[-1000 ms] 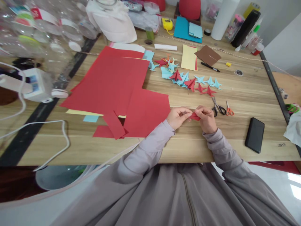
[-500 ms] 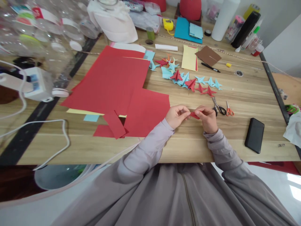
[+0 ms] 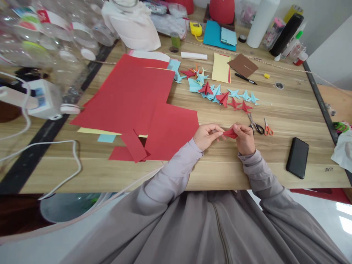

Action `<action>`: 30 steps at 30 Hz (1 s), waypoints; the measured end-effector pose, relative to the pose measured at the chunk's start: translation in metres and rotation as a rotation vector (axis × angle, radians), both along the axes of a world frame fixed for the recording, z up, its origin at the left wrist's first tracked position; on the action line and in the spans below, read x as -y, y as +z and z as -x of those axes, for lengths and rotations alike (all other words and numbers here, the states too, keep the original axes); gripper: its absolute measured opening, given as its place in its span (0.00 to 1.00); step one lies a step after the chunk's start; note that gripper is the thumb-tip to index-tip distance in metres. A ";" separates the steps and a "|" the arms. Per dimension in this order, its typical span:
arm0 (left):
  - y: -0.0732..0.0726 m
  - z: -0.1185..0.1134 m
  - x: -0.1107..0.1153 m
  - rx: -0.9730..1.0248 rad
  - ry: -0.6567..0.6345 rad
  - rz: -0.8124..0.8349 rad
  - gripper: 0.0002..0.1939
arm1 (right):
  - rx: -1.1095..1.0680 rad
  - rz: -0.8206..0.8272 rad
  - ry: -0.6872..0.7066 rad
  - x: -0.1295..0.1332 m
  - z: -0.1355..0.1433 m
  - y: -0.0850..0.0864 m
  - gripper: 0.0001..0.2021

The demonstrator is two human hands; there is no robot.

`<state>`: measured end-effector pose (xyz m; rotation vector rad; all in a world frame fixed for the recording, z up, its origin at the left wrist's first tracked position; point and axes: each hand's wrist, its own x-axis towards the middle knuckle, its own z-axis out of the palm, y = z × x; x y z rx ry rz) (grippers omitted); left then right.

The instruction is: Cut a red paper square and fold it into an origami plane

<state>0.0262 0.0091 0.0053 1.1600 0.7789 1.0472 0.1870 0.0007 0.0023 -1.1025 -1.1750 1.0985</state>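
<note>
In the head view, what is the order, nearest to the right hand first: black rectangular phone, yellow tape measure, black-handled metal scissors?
1. Black-handled scissors, close on the right.
2. Black rectangular phone, farther right.
3. Yellow tape measure, far back left.

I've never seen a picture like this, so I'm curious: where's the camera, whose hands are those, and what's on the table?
There's no robot here. A person wears a camera on their head, looking forward and down at their own bare hands. The left hand and right hand hold a small folded red paper. On the wooden table lie big red sheets, little folded paper shapes, mostly blue and red, black-handled scissors, orange-handled scissors and a black phone.
</note>
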 end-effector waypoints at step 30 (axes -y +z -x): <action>-0.004 0.000 -0.004 -0.157 0.254 -0.379 0.03 | 0.264 -0.263 0.075 0.004 0.002 0.003 0.03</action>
